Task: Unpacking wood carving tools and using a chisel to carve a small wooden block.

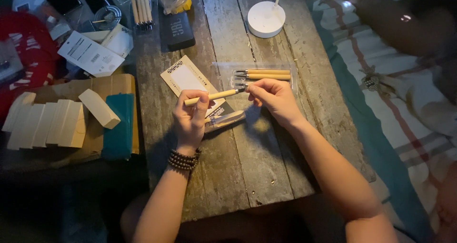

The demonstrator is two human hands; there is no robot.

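Note:
My left hand point(190, 117) grips the wooden handle of a small carving tool point(216, 95), held level above the plank table point(247, 167). My right hand point(272, 98) pinches the tool's metal tip end, which its fingers hide. Just beyond the hands lies a clear plastic tray point(259, 74) holding two more wooden-handled tools. A printed card point(188, 79) and a clear plastic sleeve point(226, 120) lie under my left hand. A beaded bracelet point(183, 159) circles my left wrist.
Pale wooden blocks point(47, 121) and a teal sheet point(119, 124) rest on cardboard at left. Farther back are a dark speaker point(177, 31), a box of wooden handles point(141, 9), papers point(90, 55) and a white lamp base point(266, 18). Striped bedding point(404, 95) lies right.

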